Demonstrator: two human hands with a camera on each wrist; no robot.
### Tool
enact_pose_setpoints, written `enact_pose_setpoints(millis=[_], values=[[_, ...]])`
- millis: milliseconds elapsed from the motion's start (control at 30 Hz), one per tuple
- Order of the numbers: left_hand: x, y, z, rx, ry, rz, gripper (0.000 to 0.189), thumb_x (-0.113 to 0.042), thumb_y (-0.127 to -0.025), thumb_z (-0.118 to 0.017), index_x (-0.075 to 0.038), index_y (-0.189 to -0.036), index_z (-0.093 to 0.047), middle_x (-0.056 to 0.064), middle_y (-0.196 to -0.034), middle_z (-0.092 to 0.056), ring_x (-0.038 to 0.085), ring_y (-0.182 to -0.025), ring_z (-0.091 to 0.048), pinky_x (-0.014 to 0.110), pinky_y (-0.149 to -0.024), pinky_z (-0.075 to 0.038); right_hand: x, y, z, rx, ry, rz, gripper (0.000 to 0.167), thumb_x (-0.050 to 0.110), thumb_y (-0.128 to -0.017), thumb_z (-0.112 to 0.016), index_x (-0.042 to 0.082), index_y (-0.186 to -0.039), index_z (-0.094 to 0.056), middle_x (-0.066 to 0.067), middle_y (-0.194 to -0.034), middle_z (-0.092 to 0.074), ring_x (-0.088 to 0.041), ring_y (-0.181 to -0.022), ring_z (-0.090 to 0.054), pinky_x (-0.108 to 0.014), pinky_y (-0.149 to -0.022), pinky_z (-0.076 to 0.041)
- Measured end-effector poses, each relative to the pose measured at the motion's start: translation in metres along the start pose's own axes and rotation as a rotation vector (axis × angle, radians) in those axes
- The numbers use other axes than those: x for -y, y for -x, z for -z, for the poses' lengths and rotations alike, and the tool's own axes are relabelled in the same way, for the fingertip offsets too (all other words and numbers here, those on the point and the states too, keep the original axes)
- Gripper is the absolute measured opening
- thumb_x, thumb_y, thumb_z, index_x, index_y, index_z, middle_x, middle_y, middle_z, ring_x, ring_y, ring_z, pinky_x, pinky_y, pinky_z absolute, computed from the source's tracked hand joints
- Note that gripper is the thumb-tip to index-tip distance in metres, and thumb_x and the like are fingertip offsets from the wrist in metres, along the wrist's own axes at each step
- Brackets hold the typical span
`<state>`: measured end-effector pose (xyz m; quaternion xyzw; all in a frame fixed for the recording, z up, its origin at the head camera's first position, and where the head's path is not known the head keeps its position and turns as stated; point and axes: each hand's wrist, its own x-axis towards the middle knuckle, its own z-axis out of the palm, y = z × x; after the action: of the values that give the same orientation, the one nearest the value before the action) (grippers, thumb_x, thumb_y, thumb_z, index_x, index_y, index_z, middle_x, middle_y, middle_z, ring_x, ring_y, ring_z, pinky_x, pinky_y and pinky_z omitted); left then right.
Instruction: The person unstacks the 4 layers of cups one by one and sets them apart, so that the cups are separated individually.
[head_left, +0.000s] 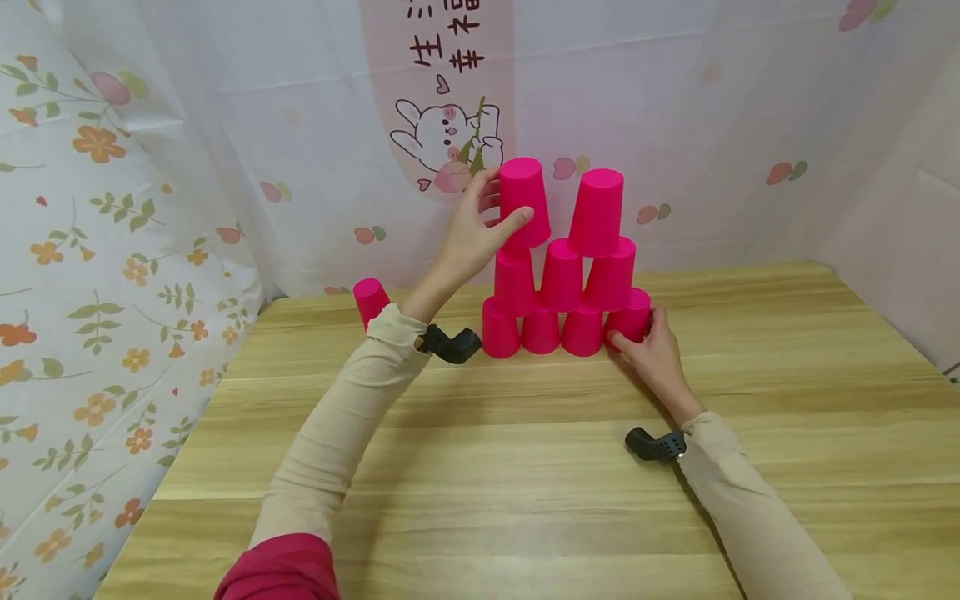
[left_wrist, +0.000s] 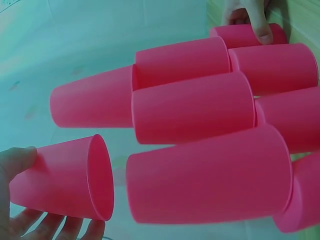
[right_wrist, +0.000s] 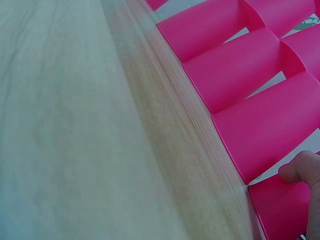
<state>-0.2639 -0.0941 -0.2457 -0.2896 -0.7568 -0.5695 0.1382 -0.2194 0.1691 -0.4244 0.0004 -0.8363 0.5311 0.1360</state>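
Bright pink upside-down cups form a stacked pyramid on the table, with several in the bottom row and three in the middle row. One upper cup (head_left: 597, 212) rests on the middle and right cups of that row. My left hand (head_left: 474, 232) holds another pink cup (left_wrist: 55, 177), thumb on one side and fingers on the other. A gap shows between its rim and the left middle-row cup (left_wrist: 210, 175) in the left wrist view. Low at the right end, my right hand (head_left: 657, 354) grips the bottom-row end cup (head_left: 632, 310), thumb in front.
A lone pink cup (head_left: 370, 300) stands to the left, partly hidden by the left sleeve (head_left: 352, 417). Behind the wooden table (head_left: 525, 475) hangs a printed white cloth (head_left: 300, 83). Both wrists wear black camera mounts (head_left: 453, 343).
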Motion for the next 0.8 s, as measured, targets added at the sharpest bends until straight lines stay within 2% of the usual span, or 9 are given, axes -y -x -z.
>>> enact_pose_setpoints(millis=[200,400,500,567,800], values=[[-0.009,0.009,0.017,-0.022,0.001,-0.005,0.060,-0.010,-0.083,-0.067,-0.001,-0.135,-0.038,0.014,-0.125,-0.051,0.022,-0.111,-0.051,0.032,-0.086,-0.049,0.001,-0.002,0.001,0.007,-0.007,0.005,0.061,0.013,-0.083,-0.065,-0.005,-0.129,-0.029,-0.025,-0.122,-0.047,-0.039,-0.109,-0.048,-0.050,-0.093,-0.041],[-0.038,0.033,0.039,-0.049,-0.011,-0.006,0.058,-0.004,-0.083,-0.064,0.003,-0.134,-0.037,0.018,-0.124,-0.050,0.028,-0.111,-0.051,0.036,-0.086,-0.049,0.001,-0.003,0.001,0.010,-0.003,0.007,0.061,0.013,-0.083,-0.065,-0.005,-0.129,-0.029,-0.025,-0.122,-0.047,-0.039,-0.109,-0.048,-0.050,-0.093,-0.041],[-0.043,0.044,0.050,-0.063,-0.023,0.018,0.055,-0.004,-0.084,-0.062,0.004,-0.133,-0.038,0.017,-0.125,-0.050,0.027,-0.111,-0.050,0.037,-0.089,-0.047,0.001,-0.002,0.001,0.012,-0.007,0.014,0.060,0.013,-0.084,-0.064,-0.005,-0.129,-0.029,-0.024,-0.122,-0.047,-0.038,-0.109,-0.048,-0.050,-0.093,-0.041],[-0.041,0.049,0.057,-0.070,-0.029,0.034,0.053,-0.005,-0.085,-0.062,0.004,-0.131,-0.039,0.017,-0.125,-0.050,0.028,-0.112,-0.049,0.039,-0.091,-0.046,0.000,-0.001,0.001,0.014,-0.010,0.014,0.060,0.013,-0.084,-0.064,-0.005,-0.129,-0.029,-0.024,-0.122,-0.047,-0.038,-0.109,-0.048,-0.050,-0.093,-0.041],[-0.005,0.055,0.087,-0.144,-0.059,0.040,0.056,-0.010,-0.082,-0.067,-0.003,-0.132,-0.042,0.011,-0.124,-0.053,0.024,-0.109,-0.051,0.037,-0.088,-0.048,0.000,-0.001,0.000,0.006,-0.003,0.009,0.060,0.013,-0.083,-0.065,-0.004,-0.129,-0.030,-0.023,-0.121,-0.047,-0.037,-0.108,-0.049,-0.049,-0.093,-0.041]])
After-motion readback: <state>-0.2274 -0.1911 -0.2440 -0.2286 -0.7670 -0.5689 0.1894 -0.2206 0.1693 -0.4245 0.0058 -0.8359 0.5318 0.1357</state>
